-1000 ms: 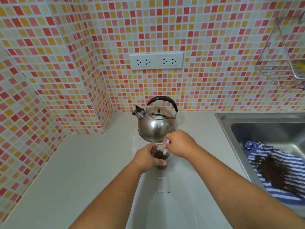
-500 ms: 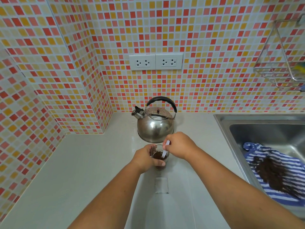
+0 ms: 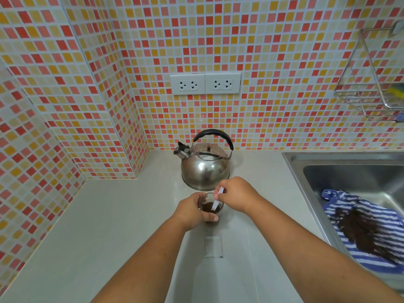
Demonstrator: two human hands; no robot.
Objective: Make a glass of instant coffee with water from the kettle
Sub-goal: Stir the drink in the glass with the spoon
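Note:
A small clear glass [image 3: 212, 212] of dark coffee stands on the pale counter [image 3: 109, 226] in front of a steel kettle [image 3: 205, 169] with a black handle. My left hand [image 3: 191, 212] is wrapped around the glass from the left. My right hand [image 3: 236, 196] pinches the top of a thin white stirring stick [image 3: 216, 202], whose lower end dips into the coffee. The kettle stands upright right behind both hands, its spout pointing left.
A steel sink [image 3: 349, 178] at the right holds a blue-striped cloth [image 3: 369, 228] with a dark brown patch on it. A wire rack [image 3: 376, 79] hangs on the tiled wall above it. Twin wall sockets [image 3: 205, 84] sit above the kettle. A tiled corner juts out at left.
The stick in my right hand has shifted slightly inside the glass. My left hand, the glass and the kettle have stayed in place.

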